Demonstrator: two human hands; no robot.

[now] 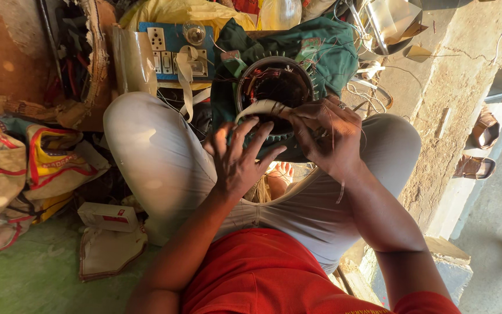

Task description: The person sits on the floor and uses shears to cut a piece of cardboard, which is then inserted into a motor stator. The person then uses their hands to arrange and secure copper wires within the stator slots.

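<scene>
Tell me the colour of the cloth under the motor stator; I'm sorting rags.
Dark green, seen in the head view: the cloth lies under the motor stator.

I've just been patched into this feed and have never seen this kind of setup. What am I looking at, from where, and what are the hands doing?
There is one picture, taken by a camera worn on a person's head and looking straight down. The person sits cross-legged on the floor in pale trousers and a red shirt. In the lap, on a green cloth, lies a round motor stator with reddish copper windings inside. The left hand rests with spread fingers on the stator's near rim. The right hand pinches thin copper wire at that rim. A pale curved strip arches across the opening. Behind sits a blue switchboard; to the right lie sandals.
</scene>
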